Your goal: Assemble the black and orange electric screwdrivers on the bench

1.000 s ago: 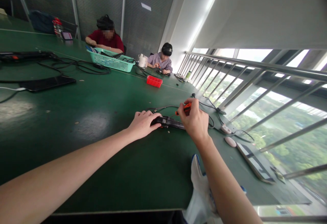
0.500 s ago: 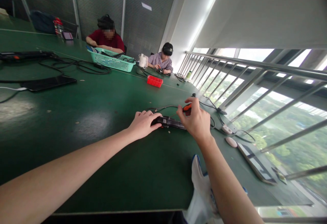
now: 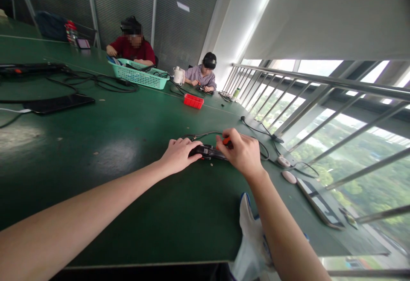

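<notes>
A long, narrow black device (image 3: 211, 153) lies on the green table (image 3: 153, 221), its far right part hidden behind my right hand. My left hand (image 3: 180, 155) is closed around the device's left end, the thumb along its near side. In my right hand (image 3: 241, 150) is a screwdriver (image 3: 227, 141) with an orange and black handle, gripped between thumb and fingers just above the device. The screwdriver's tip cannot be made out. A thin dark cable (image 3: 206, 134) curves behind the device.
A white and blue glove (image 3: 251, 238) hangs at the near edge. Farther off are a red tray (image 3: 193, 101), a green basket (image 3: 141, 76) and two people at work. Left lie a black tablet-like slab (image 3: 64, 103) and cables. A metal railing (image 3: 317, 82) runs along the right.
My right hand has moved slightly left and down with the screwdriver, bringing it closer to the device. My left hand has stayed on the device's left end.
</notes>
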A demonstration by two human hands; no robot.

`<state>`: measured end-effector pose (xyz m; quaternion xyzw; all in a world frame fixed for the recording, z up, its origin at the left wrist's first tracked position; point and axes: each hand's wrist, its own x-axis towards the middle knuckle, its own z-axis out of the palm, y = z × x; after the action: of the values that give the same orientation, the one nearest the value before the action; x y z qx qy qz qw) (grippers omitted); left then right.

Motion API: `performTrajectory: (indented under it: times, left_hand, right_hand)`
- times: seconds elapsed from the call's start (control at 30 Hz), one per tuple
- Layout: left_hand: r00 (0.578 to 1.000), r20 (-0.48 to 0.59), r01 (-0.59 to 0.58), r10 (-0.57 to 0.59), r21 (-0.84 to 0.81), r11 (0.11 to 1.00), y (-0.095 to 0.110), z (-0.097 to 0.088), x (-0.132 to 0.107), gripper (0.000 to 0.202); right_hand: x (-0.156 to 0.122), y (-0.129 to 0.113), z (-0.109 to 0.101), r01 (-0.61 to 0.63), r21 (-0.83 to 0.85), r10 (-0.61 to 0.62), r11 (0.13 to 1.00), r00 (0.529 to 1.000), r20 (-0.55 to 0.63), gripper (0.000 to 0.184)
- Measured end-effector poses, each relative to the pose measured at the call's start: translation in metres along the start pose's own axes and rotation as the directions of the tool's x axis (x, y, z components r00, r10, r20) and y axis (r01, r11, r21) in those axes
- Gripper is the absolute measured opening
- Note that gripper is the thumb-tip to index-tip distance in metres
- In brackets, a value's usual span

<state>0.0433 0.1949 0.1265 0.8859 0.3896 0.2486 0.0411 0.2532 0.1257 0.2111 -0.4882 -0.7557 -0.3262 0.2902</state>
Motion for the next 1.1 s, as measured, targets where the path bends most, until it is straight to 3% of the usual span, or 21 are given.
performTrajectory:
  times: [0.2, 0.33, 0.47, 0.73, 0.93, 1.1]
  left_hand:
    - [1.0, -0.006, -0.003, 0.003, -0.002, 1.0, -0.001, 0.001, -0.001, 0.04]
    - [1.0, -0.023, 0.002, -0.001, 0.012, 1.0, -0.002, 0.003, -0.001, 0.041]
    - [1.0, -0.016, 0.013, -0.012, 0.022, 1.0, -0.002, 0.005, 0.0, 0.042]
    - [1.0, -0.014, 0.017, -0.016, 0.039, 0.999, -0.001, 0.004, 0.001, 0.041]
    - [1.0, -0.026, 0.003, -0.002, 0.037, 0.999, -0.002, 0.005, 0.001, 0.041]
    - [1.0, -0.023, 0.001, 0.0, 0.04, 0.999, -0.002, 0.004, 0.001, 0.043]
  right_hand:
    - [0.001, 0.001, -0.005, -0.061, 0.13, 0.054, 0.99, 0.997, 0.055, 0.039]
    - [-0.001, -0.001, -0.002, -0.155, 0.126, 0.158, 0.98, 0.987, -0.009, 0.021]
    - [-0.003, -0.011, 0.004, -0.212, 0.283, 0.24, 0.935, 0.968, -0.069, 0.025]
    - [-0.003, -0.024, 0.017, -0.206, 0.27, 0.194, 0.94, 0.978, 0.072, 0.024]
    - [-0.001, -0.028, 0.012, -0.123, 0.298, 0.118, 0.947, 0.992, 0.034, 0.03]
    - [0.001, -0.028, 0.009, -0.107, 0.241, 0.102, 0.964, 0.994, 0.031, 0.02]
